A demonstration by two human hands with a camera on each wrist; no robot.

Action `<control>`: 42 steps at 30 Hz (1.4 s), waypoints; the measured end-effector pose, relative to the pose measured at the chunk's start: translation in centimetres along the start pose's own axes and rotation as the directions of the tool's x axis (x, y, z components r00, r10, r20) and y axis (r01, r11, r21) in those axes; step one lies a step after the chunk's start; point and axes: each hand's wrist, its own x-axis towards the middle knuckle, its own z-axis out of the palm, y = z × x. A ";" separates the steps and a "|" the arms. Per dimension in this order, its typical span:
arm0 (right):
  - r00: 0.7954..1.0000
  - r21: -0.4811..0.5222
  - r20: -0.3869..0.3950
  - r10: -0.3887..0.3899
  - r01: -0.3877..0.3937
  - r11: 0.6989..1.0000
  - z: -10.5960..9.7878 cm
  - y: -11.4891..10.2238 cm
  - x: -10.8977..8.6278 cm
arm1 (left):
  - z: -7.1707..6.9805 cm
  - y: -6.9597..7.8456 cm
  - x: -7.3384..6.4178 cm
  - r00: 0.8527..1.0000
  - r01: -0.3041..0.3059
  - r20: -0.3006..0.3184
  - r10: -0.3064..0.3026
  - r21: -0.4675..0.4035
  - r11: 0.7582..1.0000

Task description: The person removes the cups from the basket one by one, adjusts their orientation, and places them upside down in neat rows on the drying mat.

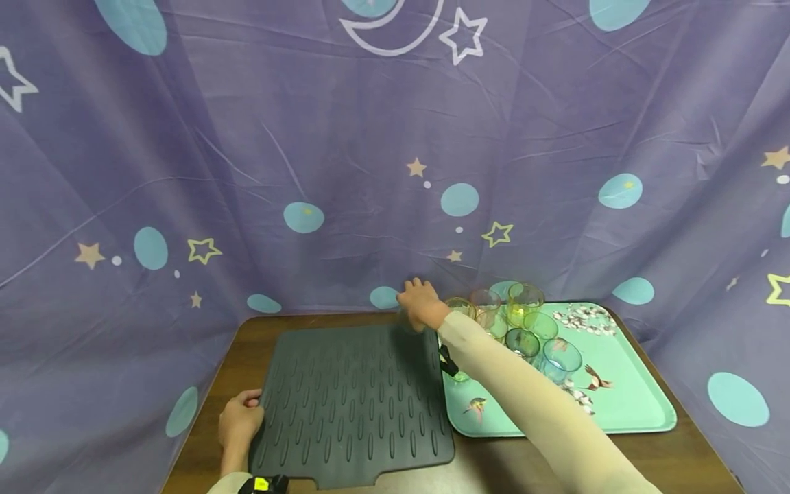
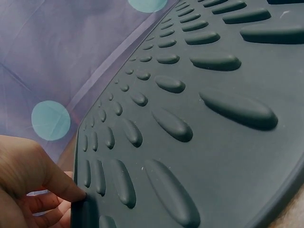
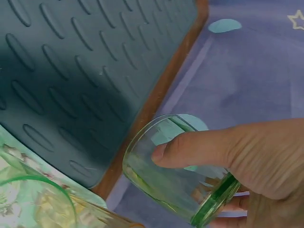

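Mat (image 1: 354, 401): one, dark, ridged, lying on a wooden table (image 1: 243, 357). Hands: two. Left hand (image 1: 239, 422) at the mat's left edge, thumb over the rim, other fingers curled beside it; pinches the edge. Right hand (image 1: 422, 305) at the mat's far right corner, partly closed, thumb and fingers round one green-tinted drinking glass (image 3: 154, 183); cannot tell whether that touches the mat. Tray (image 1: 629, 391): one, mint green, just right of the mat. Tinted cups (image 1: 560, 363) on it: at least seven; sleeve (image 1: 524, 394) hides part, exact count unclear. Curtain (image 1: 352, 137): purple, behind the mat.
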 end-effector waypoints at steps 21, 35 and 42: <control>0.998 -0.013 0.050 0.037 -0.037 0.999 4.0 -1.2 1.8 | 0.0 0.0 0.0 0.999 0.027 0.017 -0.027 0.003 1.000; 0.998 -0.037 0.058 0.036 -0.034 0.999 5.4 -1.9 2.2 | 0.0 -0.1 0.3 0.999 0.023 0.023 -0.023 0.012 1.000; 0.997 -0.036 0.071 0.020 -0.018 0.999 5.6 -2.2 2.4 | 0.0 0.0 0.3 0.999 0.041 0.036 -0.041 0.008 0.999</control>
